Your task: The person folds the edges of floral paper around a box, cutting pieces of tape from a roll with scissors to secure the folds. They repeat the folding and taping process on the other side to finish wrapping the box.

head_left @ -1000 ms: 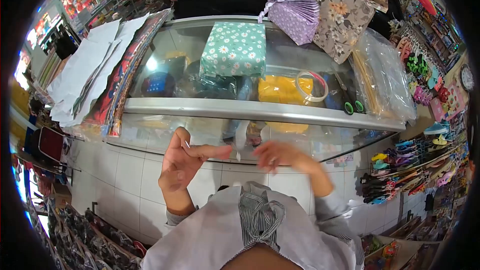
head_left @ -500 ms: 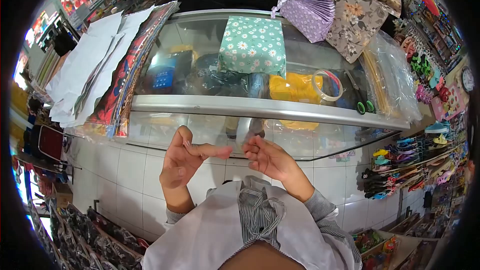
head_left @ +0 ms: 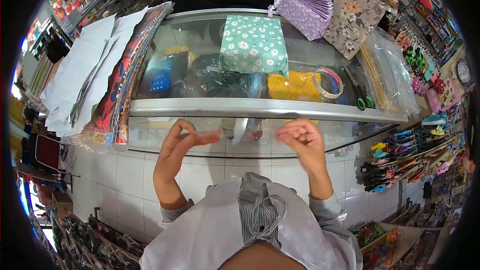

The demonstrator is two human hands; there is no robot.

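My left hand (head_left: 176,151) is raised in front of the counter's front edge, palm turned inward. Its fingers point right, some bent and some stretched out, and no object shows in it. Facing it across a gap, my right hand (head_left: 306,142) has its fingertips pressed together in a pinch; whatever lies between them, if anything, is too small to make out. Beyond my hands, a box-shaped package in green daisy paper (head_left: 254,45) rests on the glass counter (head_left: 200,106). To its right lie a tape roll (head_left: 328,84) and green-handled scissors (head_left: 361,92).
White paper sheets (head_left: 82,70) lie over patterned wrapping sheets (head_left: 112,97) at the counter's left. A purple fan-pleated package (head_left: 305,15), a brown floral package (head_left: 352,10) and clear plastic bags (head_left: 395,77) occupy the right. Hanging hair clips (head_left: 400,162) flank me on the right.
My hands have moved apart from near touching. The right hand has gone right and up, turning more upright; the left has shifted slightly left. The items on the counter stay put.
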